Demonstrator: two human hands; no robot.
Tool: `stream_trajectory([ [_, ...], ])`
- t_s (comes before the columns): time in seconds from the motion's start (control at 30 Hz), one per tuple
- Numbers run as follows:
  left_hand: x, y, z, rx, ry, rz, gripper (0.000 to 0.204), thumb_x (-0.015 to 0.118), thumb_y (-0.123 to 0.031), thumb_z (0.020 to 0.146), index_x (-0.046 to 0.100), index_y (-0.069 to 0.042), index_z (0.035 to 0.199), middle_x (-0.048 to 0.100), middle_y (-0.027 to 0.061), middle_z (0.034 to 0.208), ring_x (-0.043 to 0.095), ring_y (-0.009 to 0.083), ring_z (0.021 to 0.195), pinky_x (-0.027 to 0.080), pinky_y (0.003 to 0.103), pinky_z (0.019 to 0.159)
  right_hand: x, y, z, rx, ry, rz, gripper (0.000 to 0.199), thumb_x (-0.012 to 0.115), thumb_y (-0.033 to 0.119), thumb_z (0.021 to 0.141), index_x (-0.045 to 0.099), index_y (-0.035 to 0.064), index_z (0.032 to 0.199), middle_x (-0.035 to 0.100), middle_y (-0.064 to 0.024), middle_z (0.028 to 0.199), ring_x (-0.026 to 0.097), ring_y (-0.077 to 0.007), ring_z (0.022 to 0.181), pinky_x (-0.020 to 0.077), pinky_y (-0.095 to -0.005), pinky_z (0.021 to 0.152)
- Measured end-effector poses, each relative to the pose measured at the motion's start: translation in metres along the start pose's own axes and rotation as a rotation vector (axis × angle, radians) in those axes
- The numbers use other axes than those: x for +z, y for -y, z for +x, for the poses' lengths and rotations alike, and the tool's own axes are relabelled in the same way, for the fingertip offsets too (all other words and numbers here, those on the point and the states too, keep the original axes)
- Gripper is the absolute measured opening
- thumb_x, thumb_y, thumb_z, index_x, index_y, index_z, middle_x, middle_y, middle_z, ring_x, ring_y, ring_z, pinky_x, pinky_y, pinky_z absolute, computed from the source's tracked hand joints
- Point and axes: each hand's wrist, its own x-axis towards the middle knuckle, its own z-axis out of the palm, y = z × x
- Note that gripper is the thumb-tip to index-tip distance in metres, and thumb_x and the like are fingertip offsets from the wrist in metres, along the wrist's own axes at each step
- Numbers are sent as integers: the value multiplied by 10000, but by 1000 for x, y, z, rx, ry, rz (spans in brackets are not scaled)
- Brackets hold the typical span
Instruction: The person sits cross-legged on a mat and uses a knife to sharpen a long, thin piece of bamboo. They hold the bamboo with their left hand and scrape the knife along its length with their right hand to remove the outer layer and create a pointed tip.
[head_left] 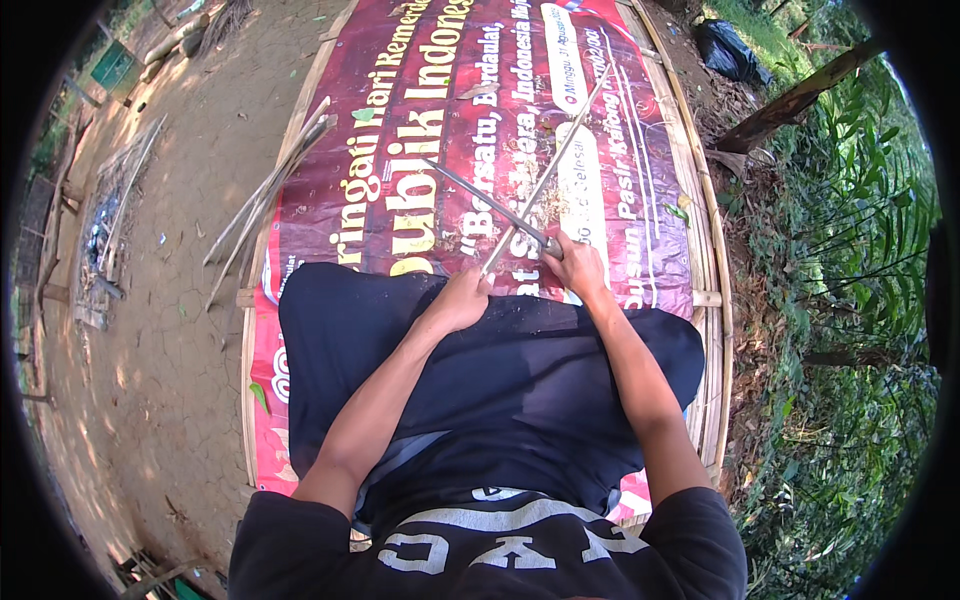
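My left hand [462,299] grips the near end of a long thin bamboo strip [560,150] that slants up and away to the right. A long knife [478,195] is held by its handle in my right hand [577,264], its blade pointing up and left. Blade and strip cross just ahead of my hands, touching there. Both hands rest over a dark cloth [500,370] across my lap. I sit on a red printed banner [440,120] spread over a bamboo platform [712,280].
Several split bamboo strips [268,195] lie along the platform's left edge. Cracked bare earth [170,250] stretches to the left, with sticks and debris [105,225]. Green plants [860,230] and a leaning wooden post [800,98] stand on the right. A black bag [733,52] lies at the far right.
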Motion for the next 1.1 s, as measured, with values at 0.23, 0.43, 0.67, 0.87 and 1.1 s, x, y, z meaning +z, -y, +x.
stream_trajectory([
  [0.23,1,7,-2,18,-6,14,289,490,-151,1006,549,112,901,613,327,792,621,509,835,455,540,741,-9,30,-19,-177,45,-19,312,737,322,858,539,81,868,613,-147,592,641,-381,563,511,-487,532],
  [0.43,5,8,-21,5,34,-62,316,478,-201,1028,555,70,884,569,197,675,572,355,654,431,474,670,-15,-25,18,392,-70,-112,318,636,352,925,565,47,979,671,-241,721,676,-439,710,521,-531,610],
  [0.67,-8,-1,-5,-343,267,-568,310,396,-313,1087,519,-35,1029,382,-46,649,307,20,441,213,221,341,-15,5,-14,164,93,2,342,697,354,882,569,49,969,657,-221,679,667,-431,659,526,-517,588],
  [0.87,-27,-12,-8,-320,465,-1226,342,346,-356,1092,512,-72,999,327,-75,646,242,3,440,196,170,338,-11,56,-20,-56,-48,171,332,772,325,816,578,63,879,623,-172,609,652,-368,580,508,-451,506],
  [1.1,-20,-2,-5,-317,568,-1399,343,347,-377,1090,508,-99,970,320,-85,619,226,-10,430,180,163,333,-15,60,-20,-131,-70,158,321,791,282,782,577,64,882,631,-139,637,656,-353,598,512,-446,524],
])
